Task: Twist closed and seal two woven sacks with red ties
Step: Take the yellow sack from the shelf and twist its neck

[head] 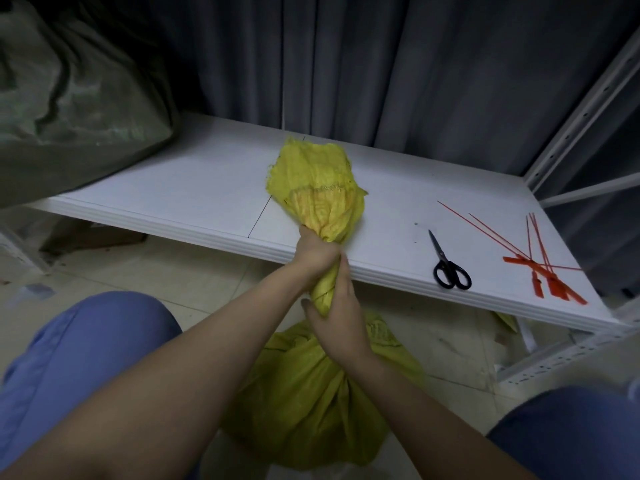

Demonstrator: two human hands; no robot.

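at shelf edge, hands grip sack (twisted)

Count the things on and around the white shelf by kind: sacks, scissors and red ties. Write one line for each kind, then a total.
Sacks: 2, a yellow sack and a green sack
Scissors: 1
Red ties: at least 5; they overlap, so the exact number is unclear
Total: at least 8
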